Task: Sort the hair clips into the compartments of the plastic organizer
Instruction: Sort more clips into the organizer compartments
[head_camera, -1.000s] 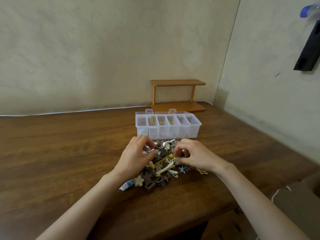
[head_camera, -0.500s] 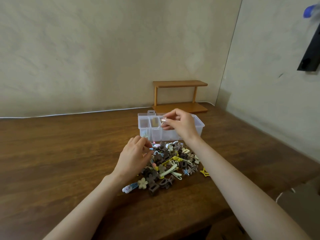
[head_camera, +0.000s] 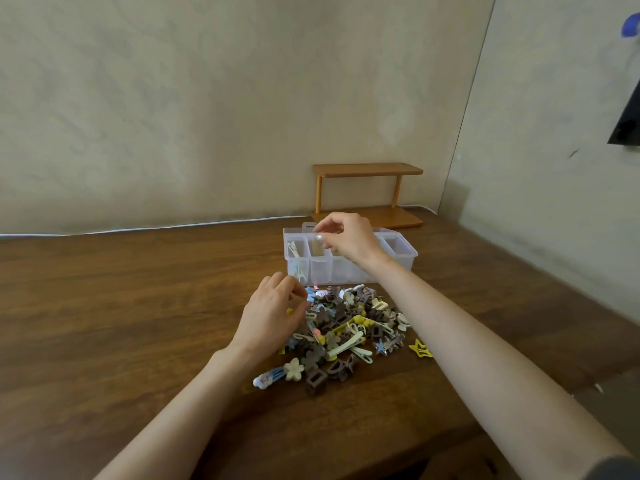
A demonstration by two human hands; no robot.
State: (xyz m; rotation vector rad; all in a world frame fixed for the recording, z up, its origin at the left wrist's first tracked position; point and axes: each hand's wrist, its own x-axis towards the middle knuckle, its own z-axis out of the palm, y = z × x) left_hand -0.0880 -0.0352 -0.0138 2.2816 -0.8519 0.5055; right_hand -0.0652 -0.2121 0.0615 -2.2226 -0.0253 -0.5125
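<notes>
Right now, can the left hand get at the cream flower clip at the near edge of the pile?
Probably yes: the cream flower clip lies uncovered, nothing on top, close to the left hand.

Brown wood worktop (head_camera: 138,323). Small two-tier wooden shelf (head_camera: 367,169) at the back corner. White cable (head_camera: 156,228) along the wall base. Dark object (head_camera: 628,126) at right edge, possibly wall-mounted, cropped.
</notes>
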